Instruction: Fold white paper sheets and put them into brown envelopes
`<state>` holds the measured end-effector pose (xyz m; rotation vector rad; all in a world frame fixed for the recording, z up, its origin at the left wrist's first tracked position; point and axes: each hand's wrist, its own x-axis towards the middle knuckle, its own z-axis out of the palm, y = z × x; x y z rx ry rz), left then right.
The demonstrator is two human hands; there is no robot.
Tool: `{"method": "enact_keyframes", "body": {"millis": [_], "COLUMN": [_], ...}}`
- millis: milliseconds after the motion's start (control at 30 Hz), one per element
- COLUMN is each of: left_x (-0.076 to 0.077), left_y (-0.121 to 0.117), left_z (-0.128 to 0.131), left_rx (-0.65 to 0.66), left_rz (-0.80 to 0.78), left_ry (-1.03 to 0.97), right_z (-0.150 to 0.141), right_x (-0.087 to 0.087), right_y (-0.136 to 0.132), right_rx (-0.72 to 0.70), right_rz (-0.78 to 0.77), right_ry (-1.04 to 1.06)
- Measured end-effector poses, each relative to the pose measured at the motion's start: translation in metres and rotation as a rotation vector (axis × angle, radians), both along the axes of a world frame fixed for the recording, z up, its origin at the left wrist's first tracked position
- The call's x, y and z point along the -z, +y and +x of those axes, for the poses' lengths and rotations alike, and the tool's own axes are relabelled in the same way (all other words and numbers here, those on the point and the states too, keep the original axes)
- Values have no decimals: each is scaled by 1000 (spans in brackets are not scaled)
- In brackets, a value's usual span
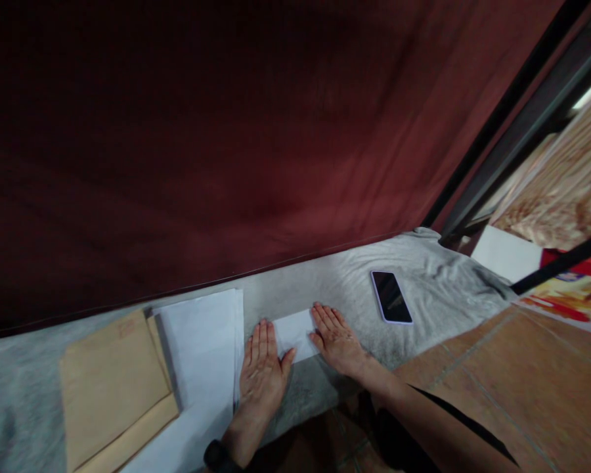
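A small folded white paper (295, 332) lies flat on a grey cloth surface. My left hand (263, 374) rests flat over its left end, fingers stretched out and thumb apart. Over the right end lies my right hand (335, 336), also flat with fingers extended. Both palms face down, and the paper's two ends are hidden beneath them. Left of my left hand is a stack of white paper sheets (201, 355), partly covered by brown envelopes (113, 387).
A phone (392, 297) lies face up on the grey cloth (433, 282), right of my right hand. Behind the cloth rises a dark red panel (256, 164). Brown floor tiles (512, 381) show at the lower right, near a colourful printed box (571, 295) and dark metal bars (512, 125).
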<state>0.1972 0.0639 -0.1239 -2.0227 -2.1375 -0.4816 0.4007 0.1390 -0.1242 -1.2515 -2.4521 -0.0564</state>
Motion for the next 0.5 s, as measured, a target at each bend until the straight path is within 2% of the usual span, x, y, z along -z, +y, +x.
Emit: {"method": "enact_keyframes", "body": {"millis": [100, 200, 333, 400, 500], "left_x": [-9, -20, -35, -41, -49], "left_y": [4, 13, 27, 35, 44], "left_z": [-4, -11, -19, -22, -27], "left_rx": [-9, -8, -29, -49, -104], "left_rz": [-24, -53, -42, -39, -83], "left_ry": [-9, -58, -177, -334, -686], "right_z": [-1, -9, -17, -18, -17], "right_x": [-9, -17, -17, -17, -19], "right_y": [-1, -11, -28, -32, -32], "right_rx": [-23, -124, -223, -233, -232], "right_rz": [5, -24, -84, -91, -102], "right_ry": [12, 19, 11, 6, 0]}}
